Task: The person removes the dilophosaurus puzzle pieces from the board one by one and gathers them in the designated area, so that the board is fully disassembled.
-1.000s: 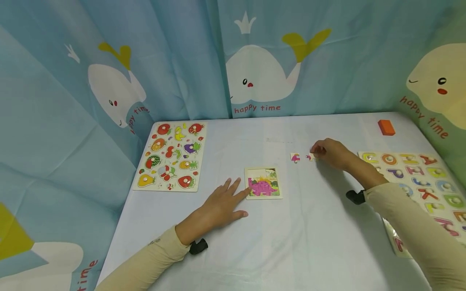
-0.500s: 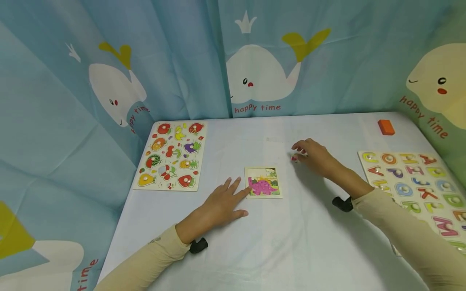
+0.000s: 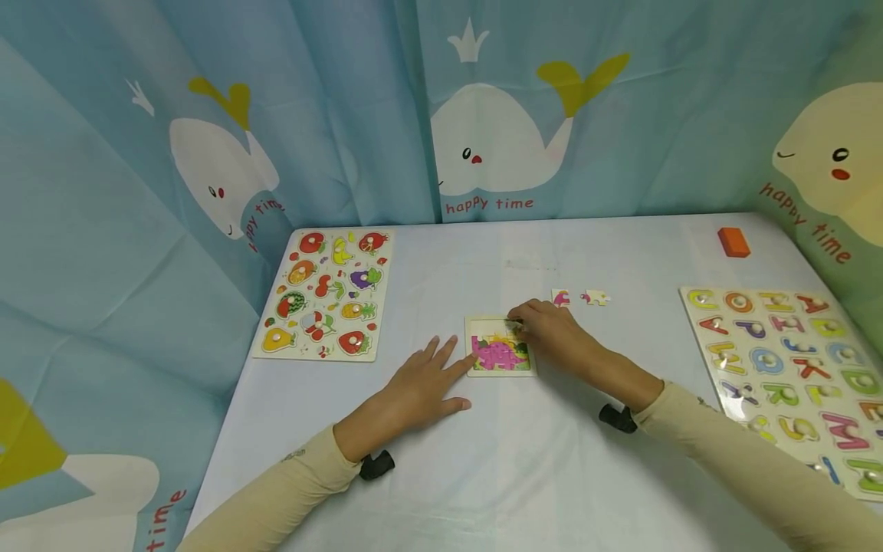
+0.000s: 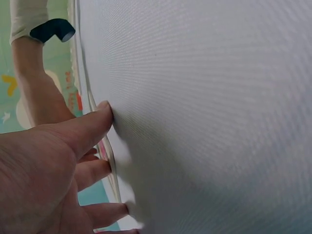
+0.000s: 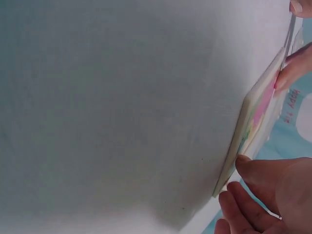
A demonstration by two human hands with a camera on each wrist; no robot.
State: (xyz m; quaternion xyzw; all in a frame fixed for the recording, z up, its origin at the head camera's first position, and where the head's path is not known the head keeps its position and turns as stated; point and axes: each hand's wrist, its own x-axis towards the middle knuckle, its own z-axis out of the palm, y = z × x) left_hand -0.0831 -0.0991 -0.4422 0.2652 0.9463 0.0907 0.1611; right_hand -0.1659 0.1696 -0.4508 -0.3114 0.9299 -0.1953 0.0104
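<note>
Lettering (image 3: 490, 205) ("happy time") beyond puzzle (image 3: 497, 354)

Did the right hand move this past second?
Yes: in the head view, the right hand went left, away from the orange block, to the dinosaur puzzle.

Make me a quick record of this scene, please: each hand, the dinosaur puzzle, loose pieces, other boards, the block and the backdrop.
Left hand: fingers spread, one fingertip on the puzzle's left side
Right hand: fingers at the puzzle's far right corner; whether they hold a piece is hidden
Dinosaur puzzle: pink dinosaur, pale gap at upper left
Loose pieces: two, beyond the right hand, one left, one right
Boards: fruit board far left; alphabet board right
Block: orange block, far right
Backdrop: blue whale-print curtain
</note>
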